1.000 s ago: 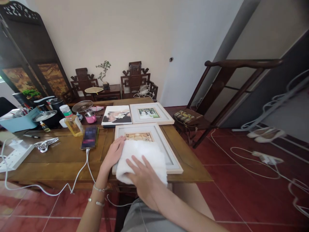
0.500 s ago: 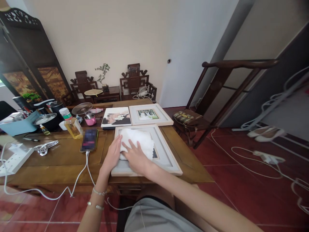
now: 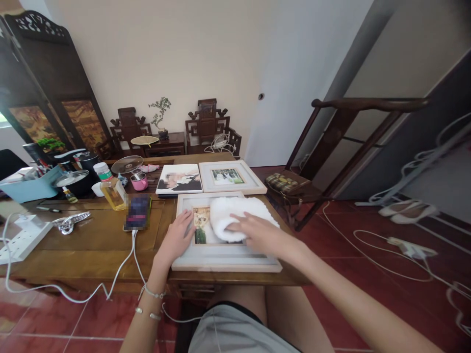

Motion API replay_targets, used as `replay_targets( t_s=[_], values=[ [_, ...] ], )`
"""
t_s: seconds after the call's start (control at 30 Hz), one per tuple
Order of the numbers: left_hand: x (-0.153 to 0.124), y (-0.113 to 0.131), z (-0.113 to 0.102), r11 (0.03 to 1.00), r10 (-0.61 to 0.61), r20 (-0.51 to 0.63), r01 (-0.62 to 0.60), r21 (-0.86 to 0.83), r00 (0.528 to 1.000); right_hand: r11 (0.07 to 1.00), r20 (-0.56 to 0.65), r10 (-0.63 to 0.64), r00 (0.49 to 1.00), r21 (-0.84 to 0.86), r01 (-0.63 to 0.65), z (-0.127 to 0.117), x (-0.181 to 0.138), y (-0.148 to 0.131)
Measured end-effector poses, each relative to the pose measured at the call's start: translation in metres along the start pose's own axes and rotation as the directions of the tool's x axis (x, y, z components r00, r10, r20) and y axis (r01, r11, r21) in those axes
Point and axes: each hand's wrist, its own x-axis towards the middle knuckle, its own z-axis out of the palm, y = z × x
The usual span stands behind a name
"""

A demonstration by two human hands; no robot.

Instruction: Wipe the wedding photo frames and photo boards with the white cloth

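White fluffy cloth is pressed flat onto the glass of a pale wooden picture frame lying at the near edge of the brown wooden desk. The cloth is covered by the right hand, its grip spread open with fingers extended, nothing clasped. The frame's left border is steadied by the left hand, fingers flat and uncurled. A phone on a white cable lies just left.
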Motion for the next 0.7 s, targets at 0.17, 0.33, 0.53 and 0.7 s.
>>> replay_targets(
  t_s=[0.17, 0.33, 0.53, 0.7],
  values=[
    [0.0, 0.0, 0.0, 1.0, -0.015, -0.012, 0.015, 0.006, 1.0, 0.987, -0.291, 0.099, 0.952, -0.095, -0.132, -0.012, 0.034, 0.038],
    [0.0, 0.001, -0.001, 0.999, -0.032, -0.034, 0.031, -0.025, 0.999, 0.951, -0.381, -0.087, 0.921, -0.308, -0.038, 0.006, 0.058, 0.049],
    [0.001, -0.002, 0.0, 0.999, -0.03, -0.048, 0.027, -0.047, 0.998, 0.965, -0.204, -0.06, 0.977, -0.261, 0.004, 0.026, 0.041, 0.033],
    [0.001, -0.001, 0.0, 0.997, -0.035, -0.05, 0.031, -0.072, 0.998, 0.987, -0.069, -0.067, 0.995, -0.154, 0.055, 0.017, -0.005, -0.003]
  ],
)
